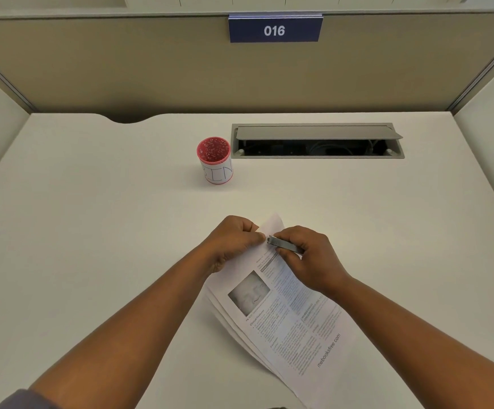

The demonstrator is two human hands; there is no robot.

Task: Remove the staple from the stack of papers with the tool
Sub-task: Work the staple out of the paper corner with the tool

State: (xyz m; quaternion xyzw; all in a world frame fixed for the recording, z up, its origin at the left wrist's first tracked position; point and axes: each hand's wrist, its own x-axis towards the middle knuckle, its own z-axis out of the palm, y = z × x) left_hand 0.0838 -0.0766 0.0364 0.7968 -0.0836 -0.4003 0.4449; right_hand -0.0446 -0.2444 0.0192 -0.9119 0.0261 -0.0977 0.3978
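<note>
A stack of printed papers (pixel 293 314) lies slanted on the white desk (pixel 92 231), its top corner lifted. My left hand (pixel 234 240) pinches that upper corner with thumb and fingers curled round the sheets. My right hand (pixel 307 255) grips a slim silver metal tool (pixel 284 245), whose tip sits against the paper's corner right beside my left thumb. The staple itself is too small to make out.
A pink mesh cup (pixel 214 160) with a white label stands farther back on the desk. Behind it to the right is an open grey cable tray (pixel 316 140) set into the desktop. Beige partition walls enclose the desk, with a blue sign (pixel 274 30) reading 016.
</note>
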